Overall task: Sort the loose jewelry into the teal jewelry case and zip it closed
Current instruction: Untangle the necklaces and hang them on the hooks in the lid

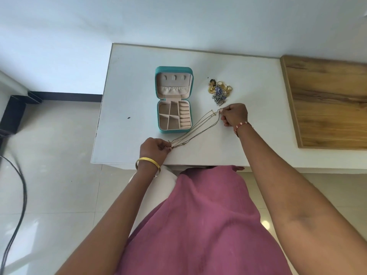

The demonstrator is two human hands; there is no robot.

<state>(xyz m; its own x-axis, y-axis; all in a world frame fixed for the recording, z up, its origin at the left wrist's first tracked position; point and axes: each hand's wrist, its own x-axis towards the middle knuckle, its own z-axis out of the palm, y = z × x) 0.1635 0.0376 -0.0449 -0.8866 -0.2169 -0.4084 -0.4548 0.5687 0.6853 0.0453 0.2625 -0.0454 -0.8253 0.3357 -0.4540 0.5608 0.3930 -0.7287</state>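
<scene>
The teal jewelry case (158, 118) lies open on the white table (135, 76), lid flat at the back, its beige compartments empty. Thin gold chain necklaces (198, 129) stretch taut between my two hands, passing just off the case's front right corner. My left hand (155, 148) pinches one end near the table's front edge. My right hand (234, 115) pinches the other end, right of the case. A pile of loose rings, earrings and brooches (219, 91) sits on the table just beyond my right hand.
A wooden board (325, 102) covers the table's right side. The white wall runs behind the table. A dark speck (128, 117) marks the table left of the case. Black cables (21, 185) hang over the tiled floor at left.
</scene>
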